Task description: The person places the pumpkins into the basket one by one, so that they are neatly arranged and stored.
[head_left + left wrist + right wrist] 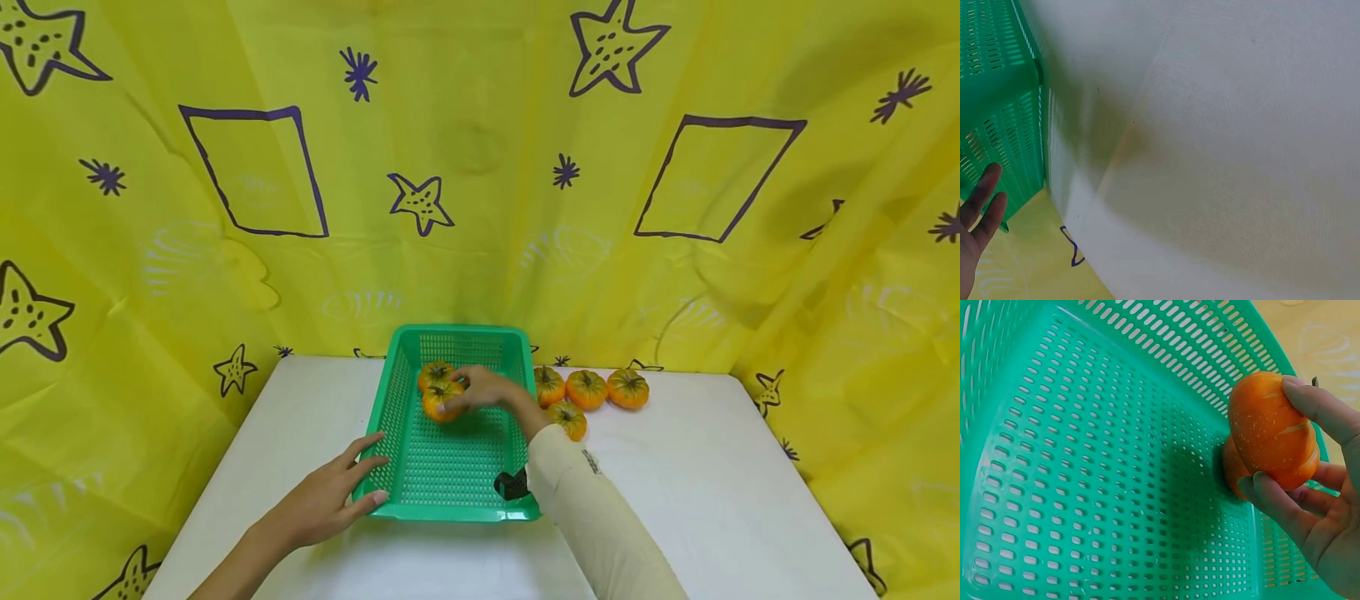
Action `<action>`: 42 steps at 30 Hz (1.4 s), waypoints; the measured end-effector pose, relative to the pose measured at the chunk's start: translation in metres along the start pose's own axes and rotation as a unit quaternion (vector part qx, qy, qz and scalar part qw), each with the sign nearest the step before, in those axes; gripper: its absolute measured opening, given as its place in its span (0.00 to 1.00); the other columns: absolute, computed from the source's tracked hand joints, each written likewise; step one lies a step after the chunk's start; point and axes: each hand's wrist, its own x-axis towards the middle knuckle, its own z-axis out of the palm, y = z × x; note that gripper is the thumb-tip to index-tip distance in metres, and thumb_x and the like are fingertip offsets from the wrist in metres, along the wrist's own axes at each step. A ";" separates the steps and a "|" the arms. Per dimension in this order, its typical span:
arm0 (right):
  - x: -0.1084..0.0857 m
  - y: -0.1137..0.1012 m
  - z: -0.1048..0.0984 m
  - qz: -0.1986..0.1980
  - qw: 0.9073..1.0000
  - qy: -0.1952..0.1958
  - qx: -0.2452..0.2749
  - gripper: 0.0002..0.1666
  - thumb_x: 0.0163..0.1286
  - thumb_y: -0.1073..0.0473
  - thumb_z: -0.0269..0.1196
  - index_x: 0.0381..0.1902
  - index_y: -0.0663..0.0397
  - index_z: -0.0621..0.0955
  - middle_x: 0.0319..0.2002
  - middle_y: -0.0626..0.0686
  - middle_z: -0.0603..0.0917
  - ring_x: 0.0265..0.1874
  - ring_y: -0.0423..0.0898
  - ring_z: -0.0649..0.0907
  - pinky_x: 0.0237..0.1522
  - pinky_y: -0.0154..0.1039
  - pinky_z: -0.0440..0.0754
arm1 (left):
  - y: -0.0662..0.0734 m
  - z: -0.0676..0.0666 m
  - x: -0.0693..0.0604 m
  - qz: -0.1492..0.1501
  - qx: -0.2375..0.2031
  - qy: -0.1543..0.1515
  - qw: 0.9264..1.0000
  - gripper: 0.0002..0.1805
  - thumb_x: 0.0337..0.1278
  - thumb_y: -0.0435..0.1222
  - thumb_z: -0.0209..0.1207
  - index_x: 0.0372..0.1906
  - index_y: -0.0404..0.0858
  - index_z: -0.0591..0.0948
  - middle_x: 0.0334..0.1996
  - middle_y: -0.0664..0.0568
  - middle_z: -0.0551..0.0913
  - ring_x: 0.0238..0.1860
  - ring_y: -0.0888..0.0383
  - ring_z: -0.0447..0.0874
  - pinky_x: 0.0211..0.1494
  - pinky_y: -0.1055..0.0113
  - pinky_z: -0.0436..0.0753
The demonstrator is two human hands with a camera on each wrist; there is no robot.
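My right hand grips a small orange pumpkin inside the green plastic basket. In the right wrist view, the thumb and fingers pinch the pumpkin at its sides, over the basket floor. Behind it is a second pumpkin, mostly hidden in the right wrist view. At the basket's near left side is my left hand, its fingers spread and fairly straight by the rim. The left wrist view shows two of its fingers beside the slotted basket wall.
Several more pumpkins sit on the white table, right of the basket. A black patch shows at the basket's near right, beside my sleeve. Yellow patterned sheeting surrounds the table at the back and sides.
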 end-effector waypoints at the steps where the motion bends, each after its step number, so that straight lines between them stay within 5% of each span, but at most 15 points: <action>1: 0.001 0.000 0.001 -0.002 1.000 -0.001 -0.005 0.43 0.64 0.53 0.71 0.72 0.63 0.68 0.68 0.67 0.70 0.41 0.52 0.86 0.52 0.52 0.84 | 0.000 0.000 0.000 -0.001 0.001 0.000 1.000 0.28 0.72 0.56 0.52 0.66 0.45 0.77 0.77 0.51 0.61 0.64 0.44 0.78 0.56 0.46 0.82; 9: 0.007 0.001 0.012 0.002 1.000 -0.009 -0.023 0.44 0.63 0.52 0.72 0.71 0.62 0.68 0.68 0.66 0.70 0.39 0.49 0.86 0.48 0.48 0.86 | 0.000 0.001 -0.002 -0.004 0.002 -0.005 1.000 0.28 0.72 0.56 0.52 0.66 0.45 0.77 0.76 0.51 0.62 0.64 0.45 0.78 0.56 0.47 0.82; 16: 0.009 0.000 0.019 0.018 0.999 -0.005 -0.026 0.44 0.62 0.53 0.73 0.70 0.65 0.69 0.64 0.67 0.74 0.40 0.57 0.88 0.49 0.49 0.85 | 0.000 0.002 -0.002 -0.011 -0.002 -0.008 1.000 0.28 0.71 0.57 0.52 0.66 0.46 0.77 0.77 0.51 0.61 0.65 0.45 0.78 0.56 0.46 0.82; 21: 0.010 0.003 0.023 0.037 0.999 0.002 -0.037 0.45 0.61 0.51 0.74 0.69 0.66 0.70 0.62 0.65 0.76 0.42 0.52 0.87 0.51 0.46 0.84 | 0.000 0.002 -0.003 -0.006 -0.001 -0.007 1.000 0.28 0.72 0.56 0.52 0.66 0.45 0.77 0.77 0.51 0.61 0.63 0.45 0.79 0.55 0.47 0.83; 42: 0.013 0.010 0.028 0.071 0.997 0.004 0.024 0.45 0.58 0.59 0.76 0.68 0.66 0.69 0.55 0.65 0.79 0.41 0.52 0.87 0.48 0.46 0.86 | 0.001 -0.001 0.002 0.003 0.005 -0.007 1.000 0.27 0.72 0.55 0.53 0.65 0.44 0.78 0.76 0.49 0.62 0.64 0.43 0.78 0.55 0.46 0.83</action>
